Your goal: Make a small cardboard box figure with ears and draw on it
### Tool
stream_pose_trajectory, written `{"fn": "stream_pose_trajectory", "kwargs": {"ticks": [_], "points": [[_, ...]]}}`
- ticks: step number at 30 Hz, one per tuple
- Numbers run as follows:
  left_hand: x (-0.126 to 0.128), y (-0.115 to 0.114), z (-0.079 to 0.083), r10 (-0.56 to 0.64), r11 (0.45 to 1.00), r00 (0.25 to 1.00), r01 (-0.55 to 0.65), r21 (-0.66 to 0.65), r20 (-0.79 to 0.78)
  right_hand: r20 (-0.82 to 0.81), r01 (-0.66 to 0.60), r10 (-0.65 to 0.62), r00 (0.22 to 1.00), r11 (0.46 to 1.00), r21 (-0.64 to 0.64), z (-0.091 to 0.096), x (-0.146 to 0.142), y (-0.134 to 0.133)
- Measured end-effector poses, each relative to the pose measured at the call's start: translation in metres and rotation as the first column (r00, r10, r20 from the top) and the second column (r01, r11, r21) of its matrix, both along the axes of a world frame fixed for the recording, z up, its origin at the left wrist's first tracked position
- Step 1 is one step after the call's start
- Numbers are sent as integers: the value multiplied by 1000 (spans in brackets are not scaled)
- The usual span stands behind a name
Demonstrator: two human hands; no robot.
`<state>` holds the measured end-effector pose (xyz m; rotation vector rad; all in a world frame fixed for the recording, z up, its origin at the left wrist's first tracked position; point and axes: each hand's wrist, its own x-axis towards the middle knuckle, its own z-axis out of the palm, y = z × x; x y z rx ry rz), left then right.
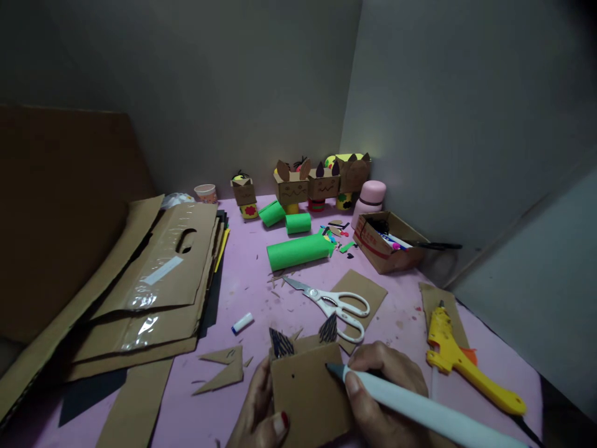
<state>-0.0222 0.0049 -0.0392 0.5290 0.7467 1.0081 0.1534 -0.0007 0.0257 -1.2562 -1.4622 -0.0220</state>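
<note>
My left hand [261, 410] grips a small cardboard box [310, 395] by its left side, thumb on the front face. Two pointed ears with dark stripes [281, 342] stand up from its top edge. One dark dot shows on the face. In my right hand [387, 386] is a white marker [415, 404], its dark tip touching the box face near the upper right. Just beyond the box lie white-handled scissors [333, 305], partly over a flat cardboard piece [368, 292]. A white marker cap [242, 323] and cardboard scraps [228, 370] lie to the left.
Flattened cardboard [163, 280] is stacked at left. Green paper rolls [298, 251] lie mid-table; several cardboard animal figures [292, 190] stand behind. At right are a pink bottle [370, 202], an open box of pens [385, 249] and a yellow glue gun [466, 367].
</note>
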Motion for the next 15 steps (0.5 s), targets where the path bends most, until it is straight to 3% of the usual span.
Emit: {"fn": "stream_pose_trajectory", "kwargs": {"ticks": [11, 15], "points": [[-6, 2, 22, -108, 993, 994, 109, 45, -19, 19, 20, -20, 1000, 1000, -7, -1, -3, -1], [-6, 2, 19, -85, 994, 996, 86, 65, -13, 18, -29, 29, 999, 1000, -1, -2, -2, 0]]}}
